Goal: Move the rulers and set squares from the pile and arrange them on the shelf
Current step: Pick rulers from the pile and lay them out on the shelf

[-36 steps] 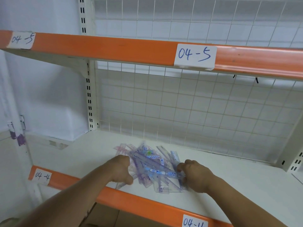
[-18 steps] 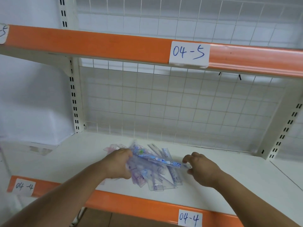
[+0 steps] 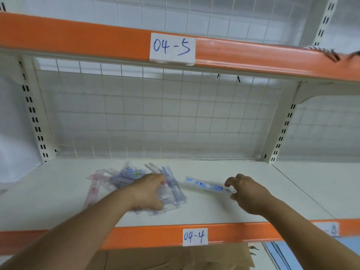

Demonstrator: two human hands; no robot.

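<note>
1. While the right hand (image 3: pixel 247 193) pinches the right-hand end of one blue-printed ruler (image 3: pixel 206 185), grip closed on it, the head view shows that ruler just clear of the pile (image 3: pixel 124 180), at 3 o'clock from it. It is blurred, so I cannot tell whether it touches the shelf (image 3: pixel 272 172).
2. Same view: the left hand (image 3: pixel 150 191) sits on the pile, its grip curled into the packets. Which piece it has, I cannot tell.
3. From where I stand, the job looks barely begun. One ruler is out, and I see none laid in order on the shelf.
4. Left to do: the clear and pink rulers and set squares lie jumbled at 9 o'clock of the shelf's middle, each needing a place toward 3 o'clock.
</note>
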